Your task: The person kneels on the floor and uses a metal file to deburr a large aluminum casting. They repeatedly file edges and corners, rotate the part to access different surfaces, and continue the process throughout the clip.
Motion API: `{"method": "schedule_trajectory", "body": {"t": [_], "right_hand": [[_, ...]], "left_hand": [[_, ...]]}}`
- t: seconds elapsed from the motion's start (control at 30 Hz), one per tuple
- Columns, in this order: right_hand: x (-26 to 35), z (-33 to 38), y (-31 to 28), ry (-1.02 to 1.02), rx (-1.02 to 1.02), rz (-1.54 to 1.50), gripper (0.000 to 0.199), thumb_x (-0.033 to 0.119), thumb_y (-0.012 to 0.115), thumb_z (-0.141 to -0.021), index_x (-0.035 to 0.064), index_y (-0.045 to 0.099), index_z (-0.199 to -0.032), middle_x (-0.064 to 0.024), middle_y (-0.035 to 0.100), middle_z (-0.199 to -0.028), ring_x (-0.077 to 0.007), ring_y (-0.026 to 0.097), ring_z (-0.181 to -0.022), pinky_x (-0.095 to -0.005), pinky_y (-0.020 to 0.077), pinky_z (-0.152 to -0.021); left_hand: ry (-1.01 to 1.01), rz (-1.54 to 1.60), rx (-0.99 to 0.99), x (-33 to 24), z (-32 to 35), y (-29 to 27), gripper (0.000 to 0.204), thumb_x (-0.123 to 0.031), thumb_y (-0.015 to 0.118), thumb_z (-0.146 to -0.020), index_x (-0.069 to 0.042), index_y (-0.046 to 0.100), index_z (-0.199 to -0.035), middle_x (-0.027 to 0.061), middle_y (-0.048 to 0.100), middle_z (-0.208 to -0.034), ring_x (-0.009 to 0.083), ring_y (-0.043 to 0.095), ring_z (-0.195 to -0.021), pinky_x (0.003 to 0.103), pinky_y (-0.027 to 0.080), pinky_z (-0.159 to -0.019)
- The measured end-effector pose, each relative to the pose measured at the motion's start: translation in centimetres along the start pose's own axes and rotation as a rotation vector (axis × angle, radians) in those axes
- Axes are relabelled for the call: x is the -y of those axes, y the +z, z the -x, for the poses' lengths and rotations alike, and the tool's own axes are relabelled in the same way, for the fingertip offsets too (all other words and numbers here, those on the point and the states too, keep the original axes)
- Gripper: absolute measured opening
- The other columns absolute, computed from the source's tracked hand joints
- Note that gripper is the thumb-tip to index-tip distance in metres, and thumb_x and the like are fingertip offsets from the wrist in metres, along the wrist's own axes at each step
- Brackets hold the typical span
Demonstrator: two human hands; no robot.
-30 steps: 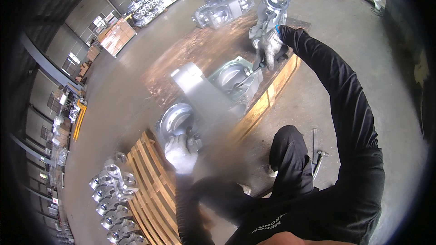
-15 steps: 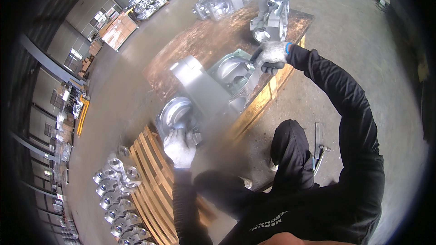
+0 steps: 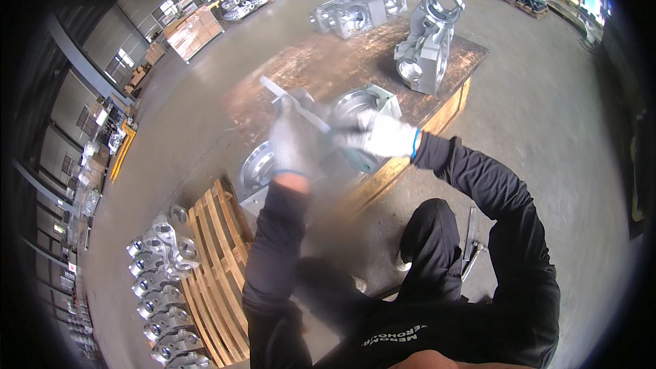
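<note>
Brown wooden surface (image 3: 301, 61) carries silver casting (image 3: 352, 101) beneath both hands, work underway, remainder unclear. Upright casting (image 3: 427, 51) stands apart, finish untellable. Left hand (image 3: 294, 140): fingers apparently clamped on flat bar (image 3: 311, 117). Right hand (image 3: 383, 135): beside bar's end, finger grip blurred, cannot tell.

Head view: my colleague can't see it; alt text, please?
Gloved left hand and right hand, both blurred, are at a pale bar over metal castings on a wooden table. At lower left, more castings lie near a slatted pallet.
</note>
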State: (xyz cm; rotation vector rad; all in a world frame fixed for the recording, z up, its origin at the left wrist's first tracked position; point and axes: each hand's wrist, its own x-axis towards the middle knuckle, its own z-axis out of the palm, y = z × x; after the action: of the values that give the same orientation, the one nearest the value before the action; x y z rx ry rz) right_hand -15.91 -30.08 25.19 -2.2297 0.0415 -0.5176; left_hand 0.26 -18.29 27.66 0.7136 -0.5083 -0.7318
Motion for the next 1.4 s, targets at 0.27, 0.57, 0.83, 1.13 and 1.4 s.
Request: {"method": "schedule_trajectory", "body": {"t": [0.27,0.57,0.83,1.13,1.4], "right_hand": [[-16.8,-9.1,-8.1,0.469,-0.500,0.436,0.057,0.051,0.049,-0.102,0.0025,0.067,-0.126,-0.0255,0.070,-0.122,-0.0425,0.065,-0.117,-0.0485,0.0507,-0.100],[-27.1,-11.5,-5.6,0.324,0.268,0.901,0.043,0.035,0.042,-0.104,0.0026,0.067,-0.118,-0.0275,0.068,-0.121,-0.0452,0.063,-0.116,-0.0517,0.0501,-0.099],[-19.8,-5.0,-4.4,0.554,-0.267,0.338,0.057,0.045,0.032,-0.110,-0.0003,0.065,-0.122,-0.0308,0.067,-0.118,-0.0487,0.059,-0.118,-0.0538,0.0456,-0.102],[-19.2,-5.4,-4.4,0.437,-0.286,0.490,0.046,0.032,0.031,-0.108,0.0004,0.065,-0.111,-0.0271,0.068,-0.117,-0.0478,0.062,-0.112,-0.0556,0.0468,-0.100],[-20.1,-4.8,-4.6,0.544,-0.320,0.344,0.066,0.054,0.034,-0.108,-0.0011,0.067,-0.124,-0.0303,0.067,-0.122,-0.0474,0.059,-0.122,-0.0513,0.0451,-0.105]], "left_hand": [[0.072,-1.516,0.232,-4.9,-6.0,2.0,0.042,-0.041,0.052,-0.107,-0.007,0.073,-0.120,0.0165,0.075,-0.107,0.0250,0.073,-0.093,0.039,0.055,-0.081],[-0.097,-2.148,0.603,5.0,-10.4,-0.9,0.030,-0.026,0.062,-0.090,-0.015,0.079,-0.113,0.0170,0.075,-0.116,0.0394,0.070,-0.111,0.048,0.053,-0.097],[-0.145,-2.152,0.504,8.8,-11.5,0.9,0.055,-0.060,0.059,-0.094,-0.013,0.078,-0.115,0.0162,0.075,-0.117,0.0374,0.072,-0.111,0.050,0.057,-0.092],[0.190,-1.965,0.653,9.5,-9.7,0.2,0.022,-0.028,0.061,-0.090,-0.016,0.077,-0.099,0.0145,0.076,-0.100,0.0380,0.073,-0.094,0.049,0.057,-0.080],[0.274,-2.214,0.784,8.2,-10.7,0.7,0.029,-0.035,0.061,-0.093,-0.015,0.081,-0.097,0.0132,0.078,-0.096,0.0332,0.076,-0.091,0.046,0.059,-0.074]]}}
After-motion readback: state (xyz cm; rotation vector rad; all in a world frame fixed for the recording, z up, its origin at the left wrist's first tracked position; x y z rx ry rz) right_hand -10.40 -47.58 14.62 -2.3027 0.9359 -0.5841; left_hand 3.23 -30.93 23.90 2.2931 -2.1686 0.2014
